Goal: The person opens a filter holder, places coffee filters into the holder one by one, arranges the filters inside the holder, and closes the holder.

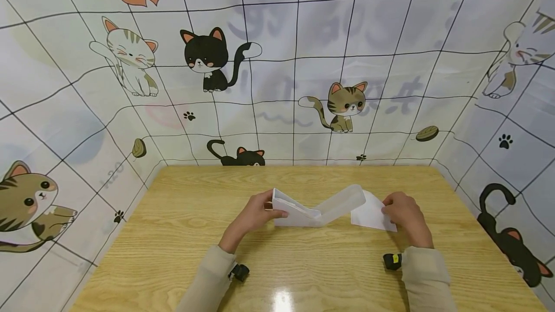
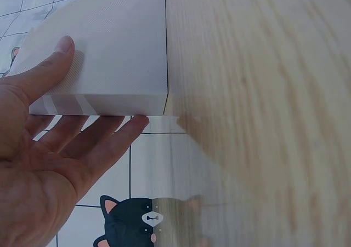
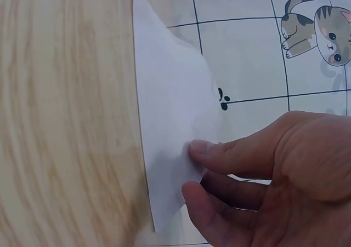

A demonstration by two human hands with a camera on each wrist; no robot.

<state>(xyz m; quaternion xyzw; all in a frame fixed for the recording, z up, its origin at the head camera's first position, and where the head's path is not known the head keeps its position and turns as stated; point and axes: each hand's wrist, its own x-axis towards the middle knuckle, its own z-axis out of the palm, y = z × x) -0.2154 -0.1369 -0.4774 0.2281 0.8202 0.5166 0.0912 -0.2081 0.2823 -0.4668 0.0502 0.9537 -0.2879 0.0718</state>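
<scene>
A white box (image 1: 297, 214), standing on its long edge, has a translucent flap (image 1: 342, 203) swung out to its right. White layers show along its open top, too small to make out. My left hand (image 1: 258, 213) grips the box's left end, and in the left wrist view the thumb lies across the textured white face (image 2: 120, 55) with the fingers along the end wall. To the right, a small sheet of white paper (image 1: 373, 213) leans up from the table, partly behind the flap. My right hand (image 3: 263, 176) pinches the sheet's edge between thumb and fingers.
Both hands work over a light wood-grain table (image 1: 182, 235). A white cloth (image 1: 277, 76) printed with cats and grid lines hangs behind the table and along both sides. Small black cameras (image 1: 392, 262) sit at both wrists.
</scene>
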